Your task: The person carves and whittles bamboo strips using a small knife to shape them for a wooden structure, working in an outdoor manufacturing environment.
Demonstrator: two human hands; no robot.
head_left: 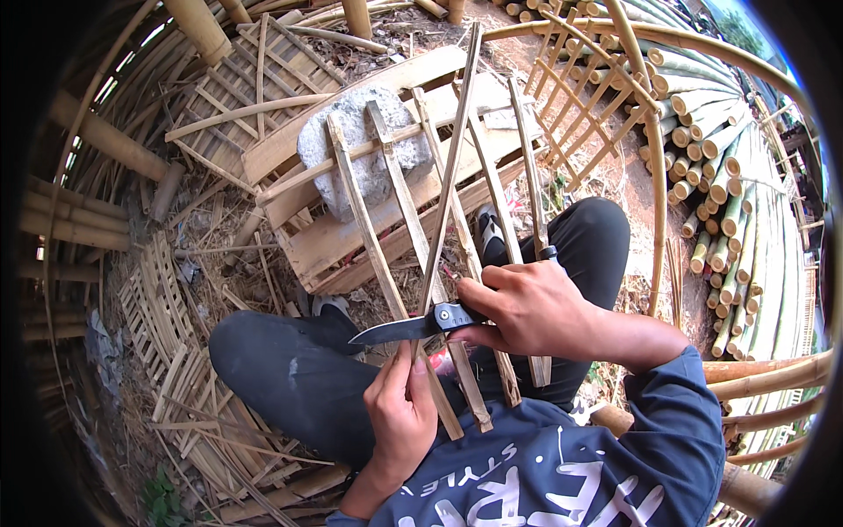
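Note:
My right hand (536, 312) is closed around the handle of a folding knife (392, 332). Its dark blade points left and lies across a long bamboo strip (452, 167), just above my left fingertips. That strip slants up and away over a bamboo rack of several slats (364, 220) joined by a thin crosspiece (307, 177). With thumb and fingers pinched, my left hand (402, 408) holds the strip's near end. The slats' near ends reach my lap, between my bent knees. Whether the blade is biting into the strip cannot be told.
A wooden crate (320, 250) under the rack's far part carries a rough grey stone (360, 145). Slatted bamboo panels (255, 97) and loose strips (198, 413) lie to the left. A bamboo lattice (588, 97) leans at the right, before stacked poles (729, 176).

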